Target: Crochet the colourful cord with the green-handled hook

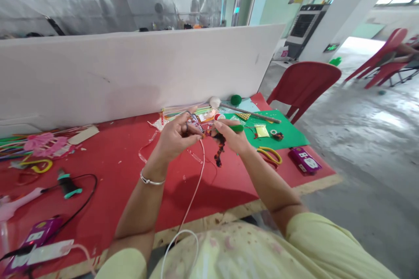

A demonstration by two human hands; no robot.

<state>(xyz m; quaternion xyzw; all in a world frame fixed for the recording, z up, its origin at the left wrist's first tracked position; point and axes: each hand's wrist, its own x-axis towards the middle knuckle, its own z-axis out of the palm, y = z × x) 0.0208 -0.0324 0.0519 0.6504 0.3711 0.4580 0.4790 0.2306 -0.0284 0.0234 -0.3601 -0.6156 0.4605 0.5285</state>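
Over the table my left hand (176, 137) is closed, its thumb and forefinger pinching one end of a knobbly orange-and-black strip (220, 148). The rest of that strip dangles between my hands. My right hand (231, 136) is closed around a slim tool with a green handle (237, 128), and its fingertips meet the strip close to my left thumb. The working tip of the tool is too small to make out. Just behind my hands lie small packets and a bundle of pale coloured stems (170, 111).
On the red tabletop (157, 209), a green mat (291, 137) bears a yellow packet (261, 130). Yellow-handled pliers (270, 156) and a purple box (305, 160) lie to the right. A glue gun (22, 202) and cables lie left. A white panel (131, 74) borders the back.
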